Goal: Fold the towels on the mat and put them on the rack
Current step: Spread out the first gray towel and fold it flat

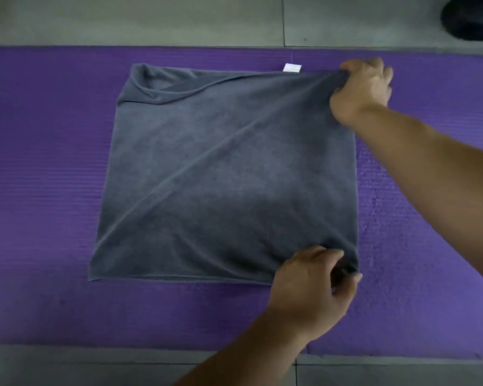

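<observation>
A grey towel point(223, 174) lies spread on the purple mat point(39, 176), roughly square, with a diagonal crease running from its near left to its far right. A white label point(292, 67) sticks out at its far edge. My right hand point(363, 90) grips the far right corner and pulls the cloth taut. My left hand point(313, 288) pinches the near right corner. The far left corner is rumpled and folded over. No rack is in view.
Grey floor tiles point(151, 18) lie beyond the mat and along its near edge. A dark shoe point(471, 18) sits at the top right corner, off the mat. Bare mat shows on both sides of the towel.
</observation>
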`<action>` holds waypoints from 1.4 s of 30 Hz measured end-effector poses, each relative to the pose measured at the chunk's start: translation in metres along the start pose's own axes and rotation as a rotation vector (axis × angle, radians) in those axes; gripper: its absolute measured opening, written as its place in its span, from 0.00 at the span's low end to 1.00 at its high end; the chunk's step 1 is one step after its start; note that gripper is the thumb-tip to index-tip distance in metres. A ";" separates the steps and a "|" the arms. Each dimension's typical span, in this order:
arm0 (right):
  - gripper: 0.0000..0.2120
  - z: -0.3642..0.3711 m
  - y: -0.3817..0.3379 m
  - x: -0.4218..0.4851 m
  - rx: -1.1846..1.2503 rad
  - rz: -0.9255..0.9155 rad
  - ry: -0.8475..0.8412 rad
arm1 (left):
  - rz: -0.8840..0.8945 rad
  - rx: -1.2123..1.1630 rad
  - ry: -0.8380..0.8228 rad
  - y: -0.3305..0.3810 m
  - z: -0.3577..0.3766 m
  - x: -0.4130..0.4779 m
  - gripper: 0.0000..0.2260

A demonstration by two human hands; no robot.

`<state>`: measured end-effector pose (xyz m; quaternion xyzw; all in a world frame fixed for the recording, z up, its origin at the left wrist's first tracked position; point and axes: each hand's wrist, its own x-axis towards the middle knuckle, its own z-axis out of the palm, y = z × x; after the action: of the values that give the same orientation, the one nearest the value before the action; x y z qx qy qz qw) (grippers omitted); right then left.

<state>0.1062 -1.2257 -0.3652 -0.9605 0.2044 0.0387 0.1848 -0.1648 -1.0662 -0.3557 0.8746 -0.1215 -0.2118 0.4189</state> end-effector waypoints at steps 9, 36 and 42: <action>0.15 0.067 -0.168 -0.076 0.219 -0.680 -0.239 | -0.636 0.269 0.610 -0.154 -0.210 -0.027 0.13; 0.18 0.098 -0.398 -0.049 -0.052 -0.356 -0.456 | -0.944 -0.299 0.628 -0.244 -0.275 -0.155 0.08; 0.10 0.128 -0.464 -0.063 0.228 -0.223 -0.497 | -1.029 -0.316 0.744 -0.277 -0.297 -0.179 0.10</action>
<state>0.2380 -0.7612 -0.3177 -0.9111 0.0492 0.2289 0.3392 -0.1732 -0.6227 -0.3587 0.7636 0.4984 -0.0836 0.4018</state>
